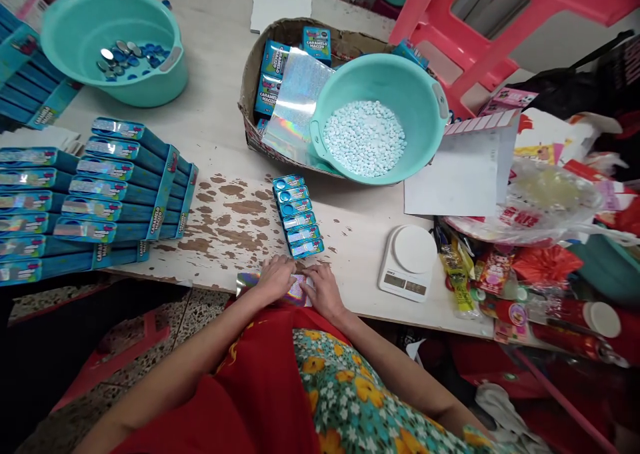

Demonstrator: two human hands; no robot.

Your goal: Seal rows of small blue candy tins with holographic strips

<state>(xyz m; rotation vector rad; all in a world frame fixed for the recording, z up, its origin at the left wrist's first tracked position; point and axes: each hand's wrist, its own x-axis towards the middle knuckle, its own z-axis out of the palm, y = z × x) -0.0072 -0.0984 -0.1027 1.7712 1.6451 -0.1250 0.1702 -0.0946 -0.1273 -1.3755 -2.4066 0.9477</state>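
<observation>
At the table's front edge, a shiny holographic sheet (299, 291) lies between my hands, close against my red apron. My left hand (276, 279) grips it from the left with bent fingers, covering part of it. On the opposite side, my right hand (324, 291) has its fingers curled on the sheet; the exact fingertip contact is too small to make out. Just beyond my fingers stands a short row of small blue candy tins (299, 217), packed side by side, with shiny strips on their near ends.
Stacked blue tins (107, 187) fill the left. A teal basin (175, 84) holds metal and blue discs. Another teal basin (325, 131) with pale candies rests on a cardboard box (250, 124). A white kitchen scale (407, 264) and cluttered bags (530, 201) occupy the right.
</observation>
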